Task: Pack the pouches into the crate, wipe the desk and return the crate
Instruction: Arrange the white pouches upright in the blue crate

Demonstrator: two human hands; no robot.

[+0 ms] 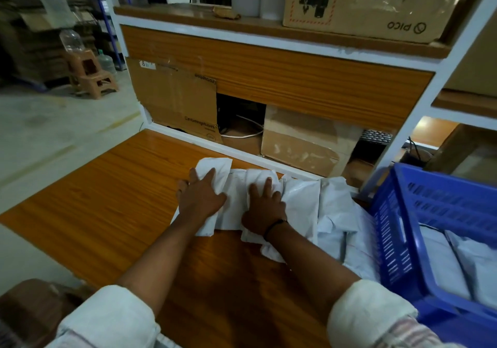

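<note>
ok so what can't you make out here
Head view only:
- Crate: cut off by the right and bottom edges, so how full it is cannot be told.
- Pouches on the desk: they overlap, and the left hand and right hand cover some, so there is no sure count.
- Far left background: blurred.

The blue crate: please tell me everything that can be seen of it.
The blue crate looks like plastic, with slotted walls. It stands upright with its top open, at the right of the desk, partly cut off by the frame. White pouches lie inside it; other pouches on the desk touch its outer wall.
</note>
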